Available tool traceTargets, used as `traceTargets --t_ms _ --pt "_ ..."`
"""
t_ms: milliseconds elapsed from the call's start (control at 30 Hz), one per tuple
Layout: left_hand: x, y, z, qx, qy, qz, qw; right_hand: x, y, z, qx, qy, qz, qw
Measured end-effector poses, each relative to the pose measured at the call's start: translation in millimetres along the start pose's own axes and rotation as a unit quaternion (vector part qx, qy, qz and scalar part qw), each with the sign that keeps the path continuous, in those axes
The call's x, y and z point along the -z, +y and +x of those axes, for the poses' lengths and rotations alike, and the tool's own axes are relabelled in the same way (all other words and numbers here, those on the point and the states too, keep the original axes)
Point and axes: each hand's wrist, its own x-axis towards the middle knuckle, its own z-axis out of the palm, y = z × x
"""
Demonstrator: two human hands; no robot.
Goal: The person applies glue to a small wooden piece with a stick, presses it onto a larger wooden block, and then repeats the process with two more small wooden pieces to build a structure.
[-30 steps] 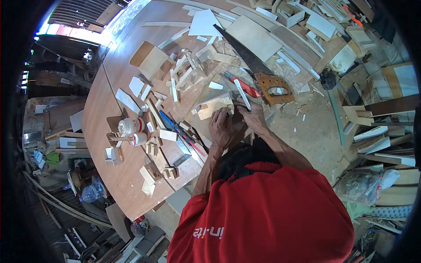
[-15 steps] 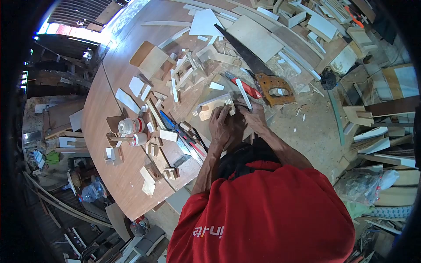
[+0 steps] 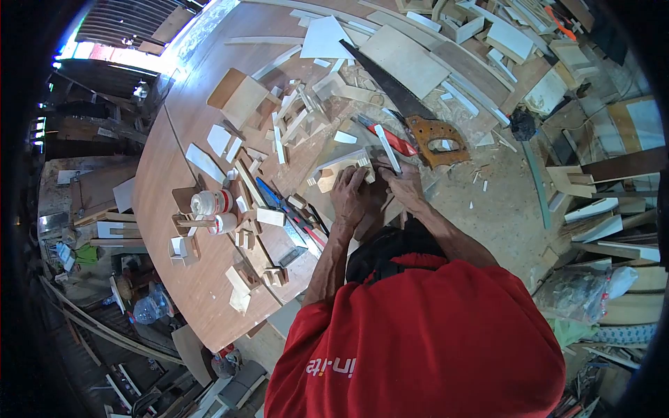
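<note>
My left hand [image 3: 348, 198] is closed over a small pale wooden piece [image 3: 338, 167] with stepped edges, pressed down at the near edge of the work surface. Close beside it, my right hand [image 3: 404, 187] grips a narrow white strip [image 3: 387, 149] that points up and away from the fingers. The fingertips of both hands are nearly together, and the lower part of the wooden piece is hidden under the left fingers. Just beyond the right hand lie a red-handled tool [image 3: 396, 141] and a handsaw [image 3: 435, 143] with a wooden handle.
Small wooden models [image 3: 300, 115] and offcuts cover the table [image 3: 160, 167]. Left of my hands are white jars [image 3: 210, 202], a blue tool [image 3: 268, 189] and a wooden block [image 3: 270, 217]. Boards [image 3: 405, 61] lie at the back; scrap wood [image 3: 603, 228] is stacked at right.
The view has shifted very slightly. Both hands stay in nearly the same place, with the right fingers and the white strip moved only a little.
</note>
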Motion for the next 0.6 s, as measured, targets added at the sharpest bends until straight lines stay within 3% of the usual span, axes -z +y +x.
traceTargets --t_ms 300,600 --pt "0 -2 -2 0.010 -0.028 0.014 0.999 1 -6 -1 -0.036 -0.007 -0.011 0.999" --pt "-1 2 -3 0.031 0.017 0.008 0.999 -1 -8 3 -0.045 -0.001 -0.007 0.999"
